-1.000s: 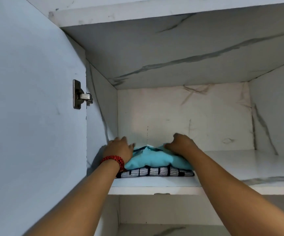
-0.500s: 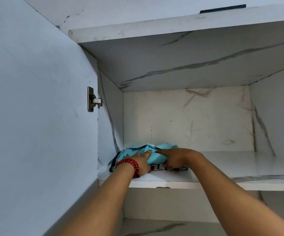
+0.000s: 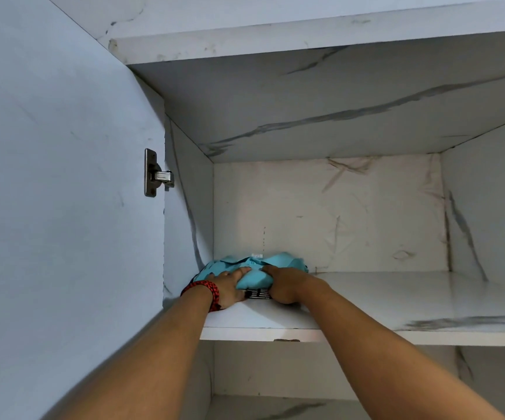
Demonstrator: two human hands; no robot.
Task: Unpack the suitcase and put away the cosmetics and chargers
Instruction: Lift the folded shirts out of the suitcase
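**Q:** State the position of each hand, nearest items first.

**A:** Both forearms reach up past the open cabinet door [image 3: 63, 207], which stands to the left with its hinge [image 3: 155, 177] exposed. The left hand [image 3: 230, 287], with a red bracelet [image 3: 207, 291] at the wrist, lies against the left front corner of a folded stack. Its fingers are fairly straight and laid along the top; the thumb is hidden. The right hand [image 3: 287, 284] is curled over the front edge of the turquoise garment [image 3: 263, 265].

**Q:** Why one hand on each side?

**A:** In my judgement, the paired contact keeps the soft folds square while the stack is seated. The turquoise garment lies on a striped garment [image 3: 257, 294], and a one-sided push would likely slide the upper piece off the lower.

**Q:** Where does the stack sit?

**A:** On the shelf [image 3: 396, 301], in the left rear corner, close to the side wall and near the back wall [image 3: 336, 213]. This placement probably reserves the shelf surface to the right for further items.

**Q:** Location of the suitcase, cosmetics and chargers?

**A:** None is in view. Clothing is being stowed, so that part of the task appears not yet done.
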